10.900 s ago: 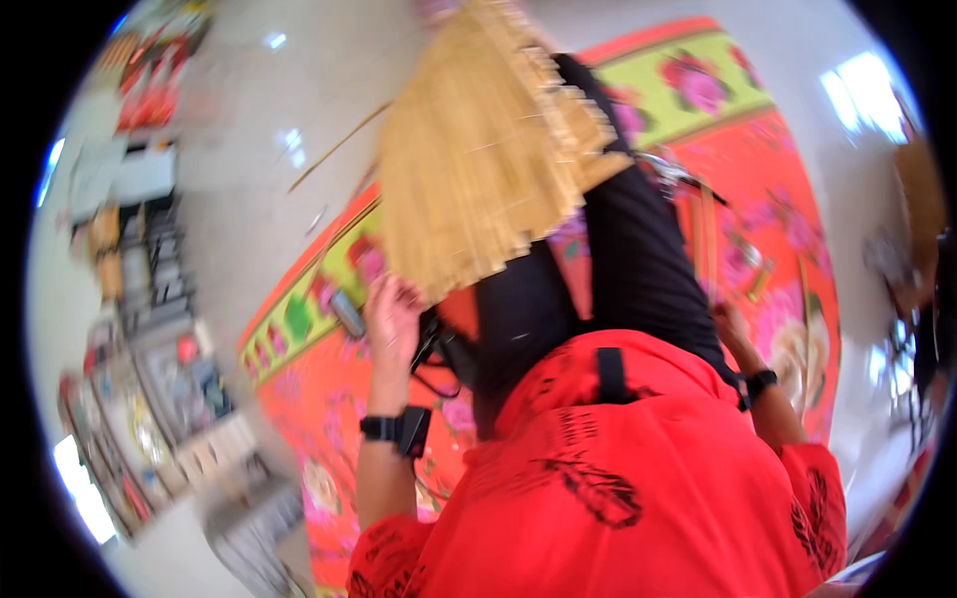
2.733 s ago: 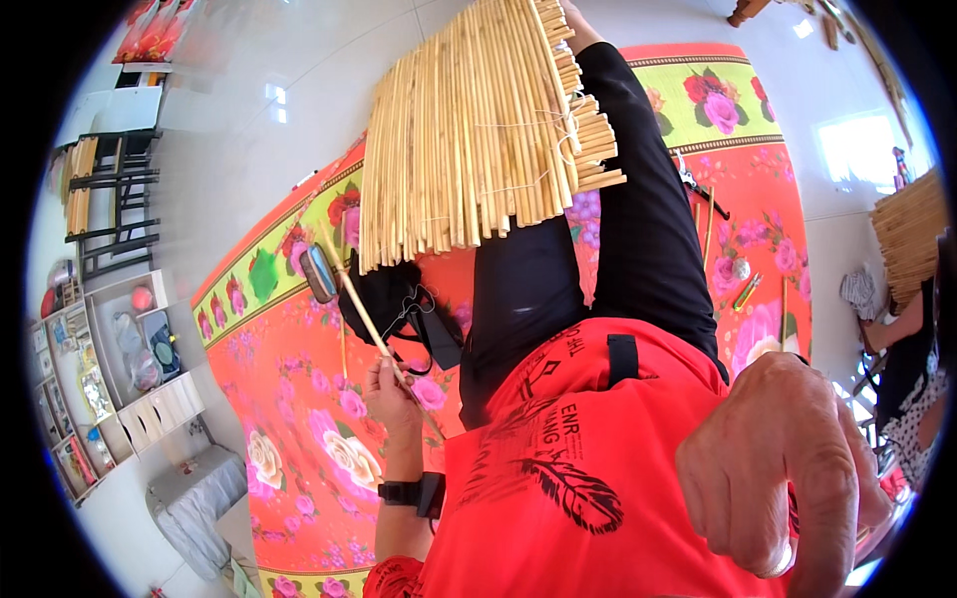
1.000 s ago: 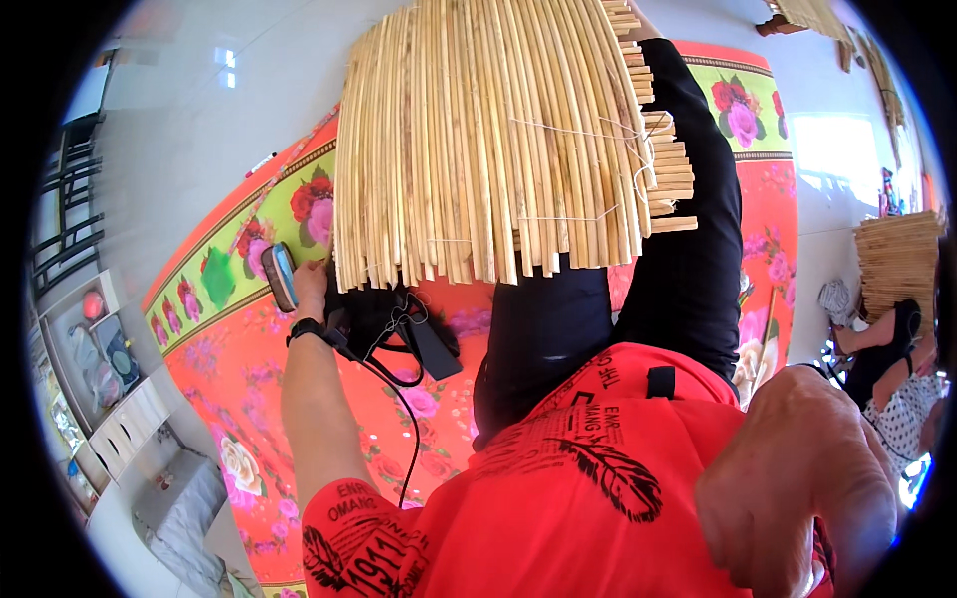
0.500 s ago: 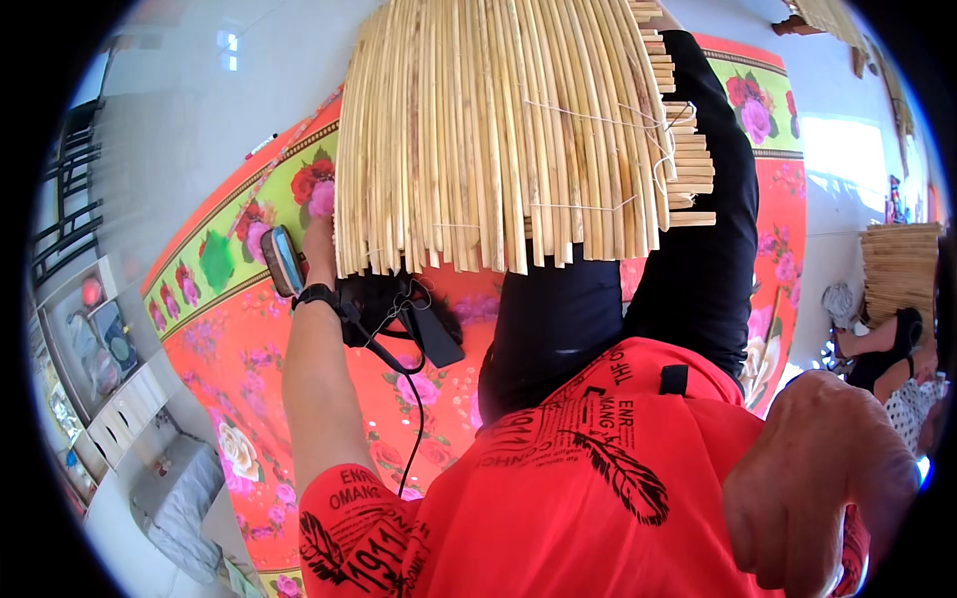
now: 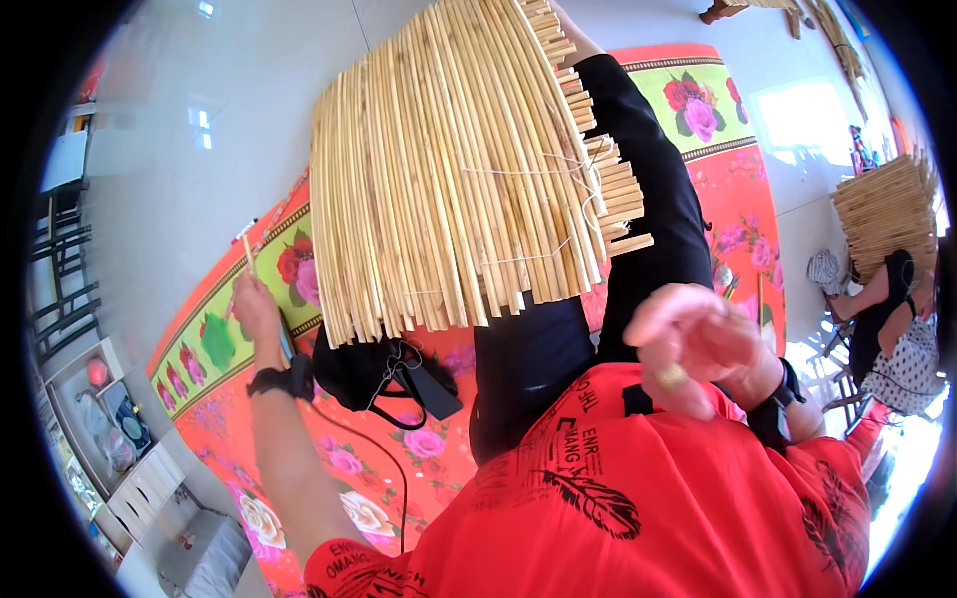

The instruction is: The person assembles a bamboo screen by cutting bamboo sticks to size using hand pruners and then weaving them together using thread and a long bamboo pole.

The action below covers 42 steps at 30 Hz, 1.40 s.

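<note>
A mat of pale reed sticks [image 5: 439, 179], tied with white thread, lies across my outstretched legs. Crosswise stick ends jut from its right edge. My left hand [image 5: 257, 307] is off the mat's left side, over the flowered red cloth, with its fingers closed around a thin, pale stick [image 5: 249, 257] that points away from me. The lower part of that stick is hidden in the hand. In front of my torso hovers my right hand [image 5: 688, 344], fingers loosely curled and apart, slightly blurred, with nothing visible in it. It touches neither the mat nor the cloth.
A black fabric item [image 5: 349, 374] and a dark flat device [image 5: 429, 389] with a cable lie left of my legs on the flowered cloth [image 5: 339, 463]. At the far right a person [image 5: 882, 319] sits by another stick mat [image 5: 882, 214]. White shelving [image 5: 140, 498] stands left.
My left hand has come out from beside the mat's left edge, moving left, and now shows a stick. My right hand has moved from the lower right to before my torso. The view has shifted.
</note>
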Motion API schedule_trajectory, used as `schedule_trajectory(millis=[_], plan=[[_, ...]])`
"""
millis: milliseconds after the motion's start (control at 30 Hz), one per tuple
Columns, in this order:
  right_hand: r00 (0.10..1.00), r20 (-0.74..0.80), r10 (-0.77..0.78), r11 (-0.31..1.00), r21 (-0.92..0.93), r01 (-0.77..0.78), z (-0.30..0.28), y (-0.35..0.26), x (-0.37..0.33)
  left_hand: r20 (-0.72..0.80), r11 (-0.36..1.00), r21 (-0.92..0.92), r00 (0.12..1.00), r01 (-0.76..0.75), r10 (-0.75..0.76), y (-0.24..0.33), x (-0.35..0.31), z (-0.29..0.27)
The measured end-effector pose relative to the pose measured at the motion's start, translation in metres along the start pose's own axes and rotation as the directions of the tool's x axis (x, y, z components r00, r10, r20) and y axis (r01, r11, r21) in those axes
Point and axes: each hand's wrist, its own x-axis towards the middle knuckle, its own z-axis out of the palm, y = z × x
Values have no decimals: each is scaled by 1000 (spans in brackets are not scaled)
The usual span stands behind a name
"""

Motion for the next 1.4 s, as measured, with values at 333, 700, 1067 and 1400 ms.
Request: schedule_trajectory(millis=[333,700,1067,1400], plan=[[929,-350,124,695,-637,-333,-2,10,17,641,197,-767,735,610,222,219,17,-200],[893,-429,-138,684,-693,-227,-18,9,-12,665,-173,-388,405,905,627,369,-110,-161],[866,-445,-230,840,-540,-55,-43,32,-39,697,-142,-292,312,946,646,396,-141,-162],[782,-549,-296,864,-502,-26,-43,26,-42,721,-94,-292,284,952,632,403,-145,-168]])
